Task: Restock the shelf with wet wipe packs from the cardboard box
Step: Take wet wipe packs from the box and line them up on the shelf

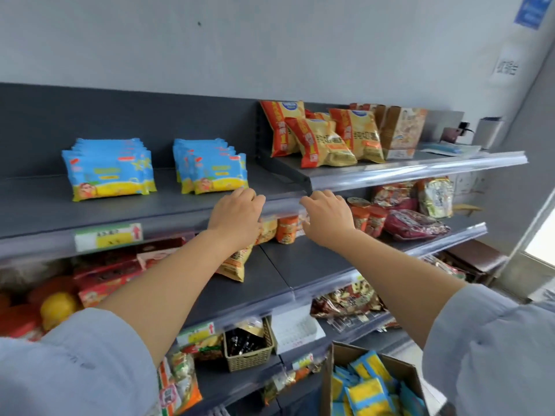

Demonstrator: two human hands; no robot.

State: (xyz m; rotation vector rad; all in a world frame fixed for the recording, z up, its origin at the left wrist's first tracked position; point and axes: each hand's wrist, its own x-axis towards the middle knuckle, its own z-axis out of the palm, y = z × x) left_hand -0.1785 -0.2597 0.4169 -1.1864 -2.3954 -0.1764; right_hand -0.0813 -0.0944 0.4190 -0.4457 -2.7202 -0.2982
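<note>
Both hands were up at the front lip of the top shelf (168, 207), holding nothing. The left hand (237, 217) had its fingers (250, 196) loosely curled and a little apart. The near stack of wipes (214, 171) stood just beside them at eleven o'clock; whether they touched, I couldn't tell. A far stack (109, 169) stood off at nine o'clock. The right hand (329, 219) was likewise slack and empty. The box (338, 376), with more wipes inside, stood at five o'clock, well apart.

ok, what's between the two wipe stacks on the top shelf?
Nothing. Head view shows bare dark shelf between the left wipe stack and the right wipe stack.
</note>
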